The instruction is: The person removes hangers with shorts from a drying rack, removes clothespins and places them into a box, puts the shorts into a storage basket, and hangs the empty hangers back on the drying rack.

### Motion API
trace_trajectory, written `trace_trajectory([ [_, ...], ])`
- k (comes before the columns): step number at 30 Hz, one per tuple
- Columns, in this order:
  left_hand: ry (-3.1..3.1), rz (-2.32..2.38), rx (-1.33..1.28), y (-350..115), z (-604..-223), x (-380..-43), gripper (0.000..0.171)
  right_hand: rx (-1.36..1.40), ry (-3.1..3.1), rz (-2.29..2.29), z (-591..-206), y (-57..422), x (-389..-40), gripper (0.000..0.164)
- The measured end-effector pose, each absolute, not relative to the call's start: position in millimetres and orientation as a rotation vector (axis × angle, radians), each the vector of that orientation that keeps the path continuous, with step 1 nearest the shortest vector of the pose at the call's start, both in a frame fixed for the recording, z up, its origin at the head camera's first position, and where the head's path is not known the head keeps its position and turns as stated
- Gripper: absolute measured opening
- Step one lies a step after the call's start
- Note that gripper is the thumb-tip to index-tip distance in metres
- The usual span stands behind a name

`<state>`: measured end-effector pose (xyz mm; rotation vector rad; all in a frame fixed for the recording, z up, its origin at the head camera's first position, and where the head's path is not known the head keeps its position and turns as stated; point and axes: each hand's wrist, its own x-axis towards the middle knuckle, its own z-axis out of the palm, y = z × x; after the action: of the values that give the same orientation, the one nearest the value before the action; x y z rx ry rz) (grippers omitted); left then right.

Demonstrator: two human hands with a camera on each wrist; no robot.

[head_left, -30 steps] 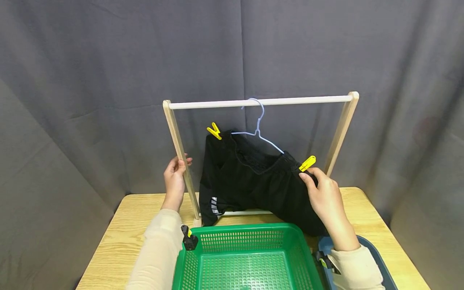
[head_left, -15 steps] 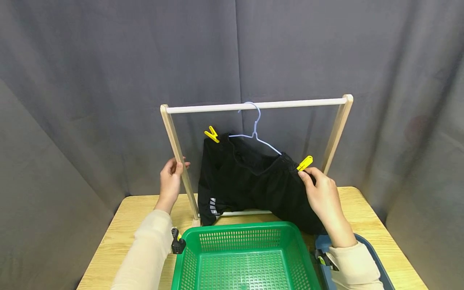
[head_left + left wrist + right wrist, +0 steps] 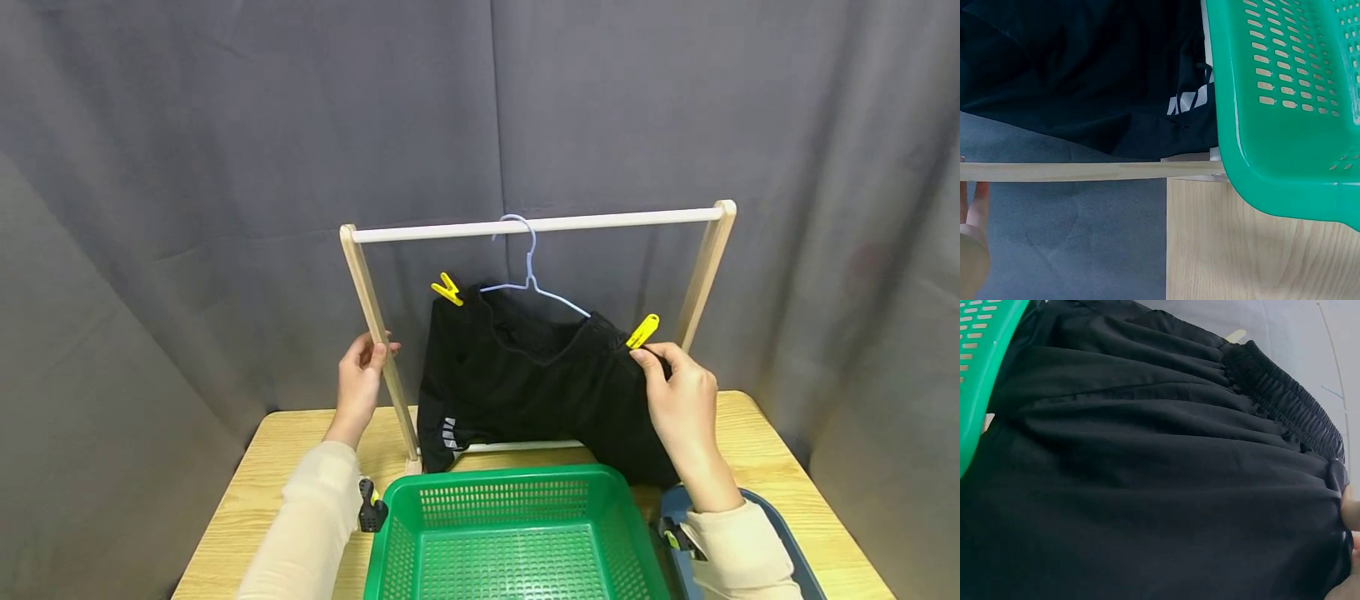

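Note:
Black shorts hang on a pale blue hanger hooked over the rail of a small wooden rack. Yellow clothespins sit at both ends of the waistband, one at the left and one at the right. The waistband slopes down to the right. My left hand grips the rack's left post, thumb in front; in the left wrist view the hand shows only partly. With thumb and fingers my right hand pinches the shorts' upper right edge, just below the clothespin.
A green perforated basket stands in front of the rack on the wooden table. To its right, a blue basin lies partly under the right sleeve. Grey curtains hang behind and at the sides.
The shorts' right corner, with its clothespin and my right hand, has shifted slightly up and right relative to the rack. My left hand has kept its grip on the post.

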<state>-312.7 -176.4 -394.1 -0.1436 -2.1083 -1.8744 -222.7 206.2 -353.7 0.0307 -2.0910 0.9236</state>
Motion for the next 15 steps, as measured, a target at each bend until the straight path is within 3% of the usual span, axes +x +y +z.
trace_trajectory([
  [15,-2.096,-1.897,-0.118,-172,-392,-314,0.039,0.085,-1.945,0.852,-327,209,-216,0.016],
])
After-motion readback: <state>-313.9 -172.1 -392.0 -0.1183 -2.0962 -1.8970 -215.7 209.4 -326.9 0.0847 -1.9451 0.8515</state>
